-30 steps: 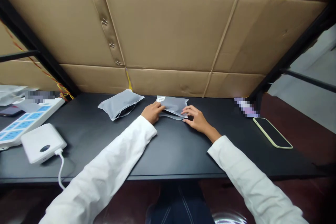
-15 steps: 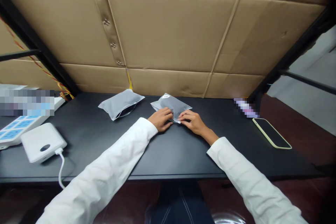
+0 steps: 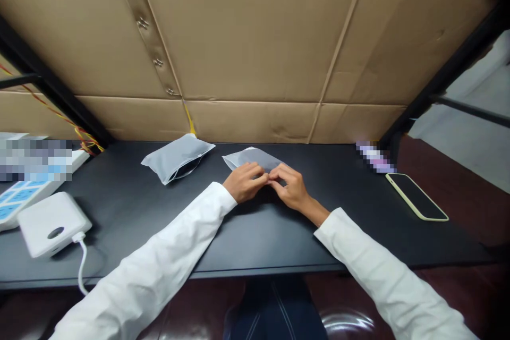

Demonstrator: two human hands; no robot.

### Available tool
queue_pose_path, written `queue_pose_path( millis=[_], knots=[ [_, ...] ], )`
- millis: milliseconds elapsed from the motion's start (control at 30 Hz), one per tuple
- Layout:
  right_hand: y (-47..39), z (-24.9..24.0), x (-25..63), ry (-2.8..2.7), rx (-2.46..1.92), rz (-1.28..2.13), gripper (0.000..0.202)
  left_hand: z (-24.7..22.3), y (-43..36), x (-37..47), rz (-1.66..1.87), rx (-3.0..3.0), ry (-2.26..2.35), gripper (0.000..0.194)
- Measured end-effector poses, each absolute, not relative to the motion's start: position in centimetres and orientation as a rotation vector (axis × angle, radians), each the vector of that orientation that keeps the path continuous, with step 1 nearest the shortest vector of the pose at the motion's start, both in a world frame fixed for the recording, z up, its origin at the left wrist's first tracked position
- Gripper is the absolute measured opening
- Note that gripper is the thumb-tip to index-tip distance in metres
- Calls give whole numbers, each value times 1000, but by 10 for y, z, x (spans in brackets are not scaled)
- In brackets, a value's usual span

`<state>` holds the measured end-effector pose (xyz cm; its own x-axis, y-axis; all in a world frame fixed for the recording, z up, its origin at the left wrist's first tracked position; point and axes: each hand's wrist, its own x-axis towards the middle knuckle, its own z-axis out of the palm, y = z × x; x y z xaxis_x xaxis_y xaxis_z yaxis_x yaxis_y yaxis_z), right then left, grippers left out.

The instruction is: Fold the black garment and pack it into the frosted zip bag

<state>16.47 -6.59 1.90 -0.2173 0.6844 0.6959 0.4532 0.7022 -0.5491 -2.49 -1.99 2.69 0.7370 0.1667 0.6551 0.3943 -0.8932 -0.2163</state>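
A grey translucent pouch (image 3: 255,156) lies near the back middle of the black table. At its near edge my left hand (image 3: 246,181) is closed, thumb and fingers pinching the pouch's edge. My right hand (image 3: 290,187) pinches the same edge at the right, its fingertips touching those of my left hand. Both hands hide the near part of the pouch. To the left, a second grey pouch (image 3: 175,157) lies with its near side gaping.
On the left are a white power bank (image 3: 50,220) with a white cable and a power strip (image 3: 24,196). A phone (image 3: 416,196) lies at the right, beside a blurred purple item (image 3: 374,158). Cardboard (image 3: 255,37) stands behind the table (image 3: 247,244).
My hands have come together, the left shifting right to meet the right at the pouch's near edge. That edge looks lifted. The view has shifted slightly.
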Motion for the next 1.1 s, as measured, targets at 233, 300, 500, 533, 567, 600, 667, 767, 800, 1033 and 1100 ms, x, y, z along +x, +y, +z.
queue_pose_path(
  millis=[233,300,500,533,567,600,667,767,800,1033,1100],
  knots=[
    [-70,29,164,-1797,-761,183,14,44,-28,-22,-1025,-2697,-524,25],
    [-71,29,164,-1777,-749,176,14,47,-28,-23,-1037,-2743,-545,27],
    [-71,30,165,-1717,-814,176,10,50,-24,-26,-982,-2700,-570,27],
    [-71,30,166,-1704,-818,172,10,49,-22,-27,-963,-2673,-572,27],
    [-71,31,167,-1686,-824,169,9,48,-19,-29,-937,-2647,-578,27],
    [-71,32,168,-1661,-836,169,8,47,-15,-32,-908,-2622,-587,27],
    [-68,36,172,-1586,-874,176,6,45,-5,-40,-839,-2587,-620,27],
    [-57,40,185,-1417,-930,184,9,42,12,-57,-772,-2552,-716,26],
    [-51,40,192,-1353,-937,184,12,41,18,-63,-765,-2539,-751,25],
    [-13,13,243,-1351,-1054,335,19,31,33,-81,-715,-2499,-862,26],
    [-11,2,250,-1513,-1192,367,18,26,31,-80,-735,-2576,-879,28]
  ],
)
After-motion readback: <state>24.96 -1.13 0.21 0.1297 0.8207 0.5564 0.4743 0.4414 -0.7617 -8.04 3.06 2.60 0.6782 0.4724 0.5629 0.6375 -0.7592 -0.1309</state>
